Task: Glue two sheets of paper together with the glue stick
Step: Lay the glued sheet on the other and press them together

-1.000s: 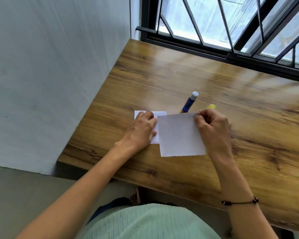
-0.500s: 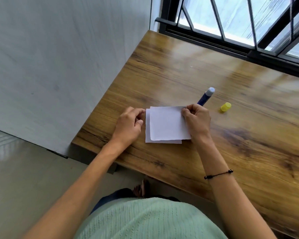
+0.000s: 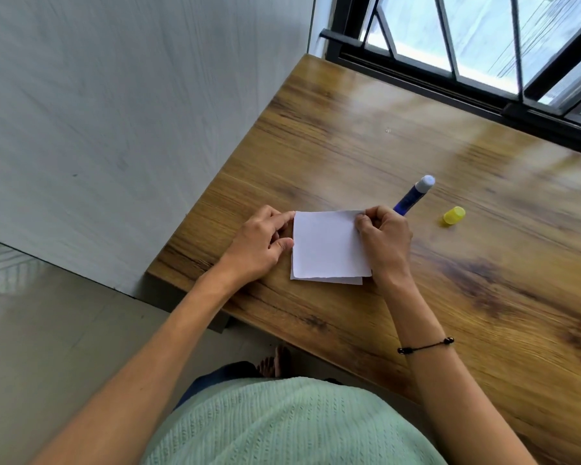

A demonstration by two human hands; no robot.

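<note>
The right hand (image 3: pixel 384 241) pinches the top sheet's (image 3: pixel 329 245) far right corner; the left hand (image 3: pixel 260 245), grasping nothing, fingertips its left edge. The bottom sheet (image 3: pixel 329 280) peeks out nearside on the table (image 3: pixel 416 146). The uncapped glue stick (image 3: pixel 413 196) lies just beyond the right hand.

head-worn, looking steeply down, close

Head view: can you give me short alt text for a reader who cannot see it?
Two hands lay a white paper sheet over a second sheet that peeks out below it on a wooden table: left hand at the left edge, right hand pinching the top right corner. An uncapped glue stick and its yellow cap lie beyond.
</note>
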